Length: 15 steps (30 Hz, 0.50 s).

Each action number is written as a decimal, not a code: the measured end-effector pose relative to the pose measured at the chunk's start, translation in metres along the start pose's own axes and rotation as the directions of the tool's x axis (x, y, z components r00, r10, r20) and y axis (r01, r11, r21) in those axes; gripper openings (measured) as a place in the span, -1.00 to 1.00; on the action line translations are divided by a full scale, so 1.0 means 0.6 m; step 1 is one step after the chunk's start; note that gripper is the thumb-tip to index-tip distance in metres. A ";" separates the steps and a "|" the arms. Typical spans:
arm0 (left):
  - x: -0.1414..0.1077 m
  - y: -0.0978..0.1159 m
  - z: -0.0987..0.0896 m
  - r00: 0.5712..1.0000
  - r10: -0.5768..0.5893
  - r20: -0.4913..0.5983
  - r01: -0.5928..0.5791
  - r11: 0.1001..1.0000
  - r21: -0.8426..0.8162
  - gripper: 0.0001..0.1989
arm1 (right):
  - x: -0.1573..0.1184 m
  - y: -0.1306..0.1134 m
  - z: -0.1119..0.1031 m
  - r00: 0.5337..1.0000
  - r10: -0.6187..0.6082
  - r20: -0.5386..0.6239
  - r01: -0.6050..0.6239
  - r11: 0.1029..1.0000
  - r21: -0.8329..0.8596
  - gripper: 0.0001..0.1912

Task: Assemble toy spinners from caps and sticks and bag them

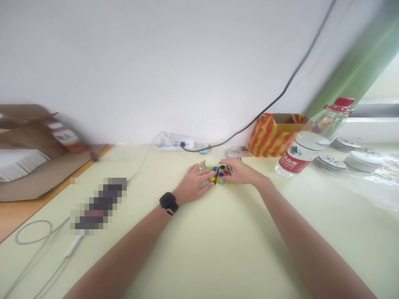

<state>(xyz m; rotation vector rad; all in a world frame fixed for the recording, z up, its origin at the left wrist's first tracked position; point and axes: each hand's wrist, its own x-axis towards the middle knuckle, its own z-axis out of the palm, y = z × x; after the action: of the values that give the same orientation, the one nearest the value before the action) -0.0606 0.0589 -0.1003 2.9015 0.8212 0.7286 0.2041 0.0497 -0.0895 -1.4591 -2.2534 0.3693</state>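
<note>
Laid the left hand (pixel 193 182) with loosely spread fingers over the left side of a colourful knobbed item (pixel 223 171) on the tabletop (pixel 202 249). Arched the right hand (pixel 240 171) with half-curled fingers over its right side, presumably to steady it. Could not tell any firm grip. Had room for moving near, less far, before the power strip (pixel 176 143) and wall (pixel 193 83), with a bottle (pixel 296 155) at right.

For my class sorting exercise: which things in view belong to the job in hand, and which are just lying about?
In use:
- small coloured discs
- left hand and right hand, both at the discs

Apparently just lying about, untouched:
- water bottle
- striped bag
- power strip
- cardboard box
</note>
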 end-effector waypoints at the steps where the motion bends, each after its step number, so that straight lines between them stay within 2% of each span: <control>1: 0.000 0.004 -0.001 1.000 0.024 0.011 -0.024 1.000 -0.005 -0.60 | 0.001 0.002 0.000 1.000 0.006 -0.011 -0.006 1.000 -0.011 -0.36; 6: 0.001 0.026 -0.005 0.991 0.114 0.069 -0.113 0.994 -0.010 -0.65 | 0.001 0.016 0.000 0.999 0.034 -0.033 -0.036 0.998 -0.049 -0.51; 15: 0.003 0.037 -0.005 0.986 0.125 0.107 -0.123 0.992 -0.024 -0.64 | 0.003 0.017 -0.003 0.999 0.039 -0.013 -0.040 0.997 -0.067 -0.63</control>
<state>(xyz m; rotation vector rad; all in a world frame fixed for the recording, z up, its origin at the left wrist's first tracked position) -0.0496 0.0404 -0.0935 2.9667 0.6254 0.5765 0.2125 0.0557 -0.0919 -1.5380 -2.2508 0.2988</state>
